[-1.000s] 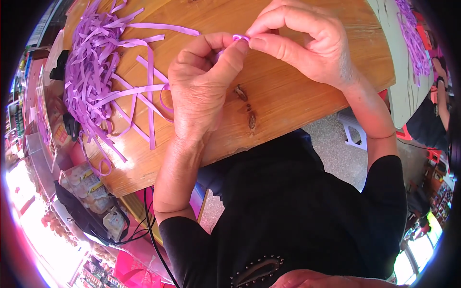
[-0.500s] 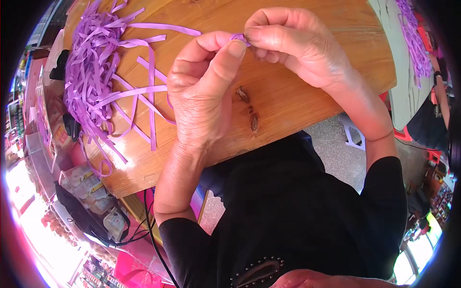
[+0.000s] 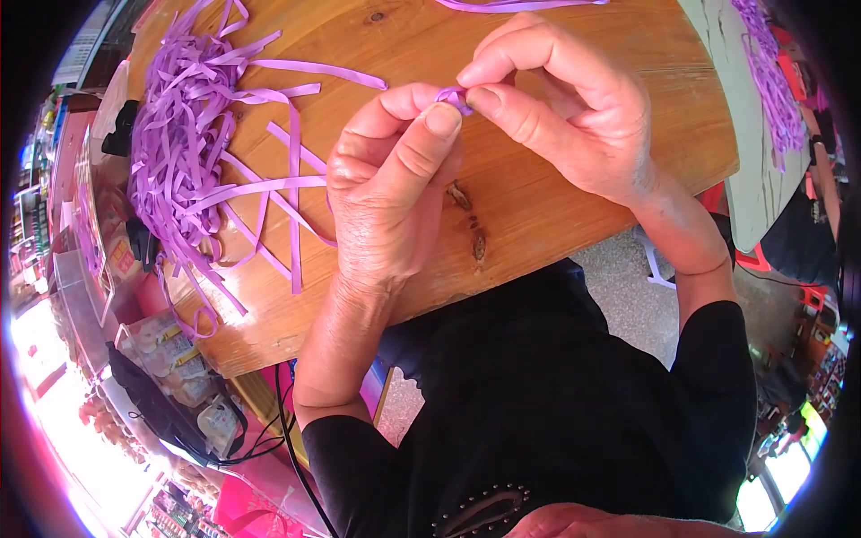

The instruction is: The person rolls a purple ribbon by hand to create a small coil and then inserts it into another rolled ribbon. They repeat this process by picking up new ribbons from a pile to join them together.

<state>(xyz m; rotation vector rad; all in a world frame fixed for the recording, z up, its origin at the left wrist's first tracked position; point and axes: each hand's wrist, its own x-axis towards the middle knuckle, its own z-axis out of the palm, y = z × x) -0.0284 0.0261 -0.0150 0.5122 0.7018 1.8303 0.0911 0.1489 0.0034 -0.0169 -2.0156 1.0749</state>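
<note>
A small loop of purple ribbon (image 3: 452, 96) sits between my two hands above the wooden table. My left hand (image 3: 386, 175) pinches it between thumb and forefinger, with its other fingers curled in. From the other side my right hand (image 3: 569, 117) meets the ribbon with its thumb tip. The right forefinger arches over, its tip close above the loop, and the remaining right fingers bend behind the thumb. Most of the loop's lower part is hidden by my left thumb. Left of my left hand lies a tangled heap of purple ribbon strips (image 3: 179, 148), several ends trailing toward my wrist.
The wooden table (image 3: 538, 193) has a curved front edge close to my lap. More purple ribbon (image 3: 520, 5) lies at its far side. To the right stands a pale surface (image 3: 749, 202) beside a hanging purple bunch (image 3: 776, 90). Black cables (image 3: 285, 430) run down at the lower left.
My right forefinger has lifted and spread from the thumb, and the right hand has turned slightly. My left hand keeps its pinch. The view has shifted, so ribbon now shows at the far edge.
</note>
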